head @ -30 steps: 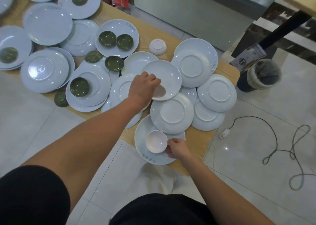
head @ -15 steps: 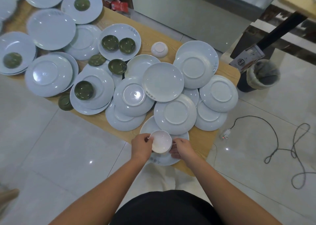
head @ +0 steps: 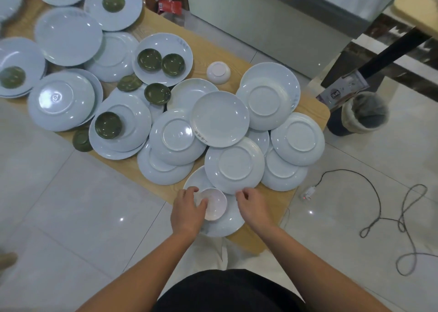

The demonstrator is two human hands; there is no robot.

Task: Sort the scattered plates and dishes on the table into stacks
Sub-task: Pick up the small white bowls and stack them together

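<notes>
A small white bowl rests on a pale blue plate at the table's near edge. My left hand grips the bowl's left rim, thumb inside it. My right hand is just right of the bowl, holding nothing, with curled fingertips at the rim of an overturned plate. Many pale blue plates overlap across the wooden table, some face up, some face down. Several green saucers lie on and between the left plates. Another white bowl sits upside down at the far edge.
A lined waste bin stands on the floor off the table's right end. A grey cable with a plug loops over the tiles at the right. A grey cabinet stands behind the table. The near plate overhangs the table edge.
My left hand carried a small white bowl from the middle plate down to the bowl at the near edge. My right hand let go of that bowl and shifted right.
</notes>
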